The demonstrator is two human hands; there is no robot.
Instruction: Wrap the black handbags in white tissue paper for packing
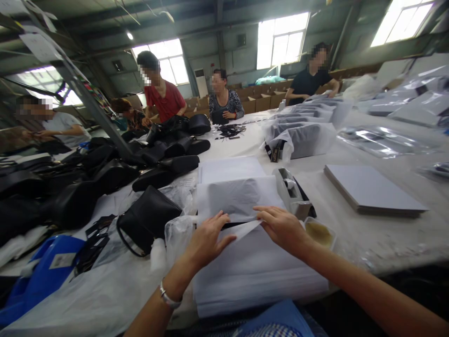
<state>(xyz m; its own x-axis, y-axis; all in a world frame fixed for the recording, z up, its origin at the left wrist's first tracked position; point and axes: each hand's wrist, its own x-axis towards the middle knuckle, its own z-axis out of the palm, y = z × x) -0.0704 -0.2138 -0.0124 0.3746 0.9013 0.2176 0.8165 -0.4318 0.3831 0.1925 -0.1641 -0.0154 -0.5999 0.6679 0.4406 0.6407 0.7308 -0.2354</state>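
I seem mid-wrap: my right hand (280,228) pinches white paper (248,229), my left hand (209,238) rests spread, a black item (237,224) showing between; covering it likely calls for even tension.

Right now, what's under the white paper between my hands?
A dark strip shows through a gap in the paper by your left hand; the rest is covered, I can't identify it.
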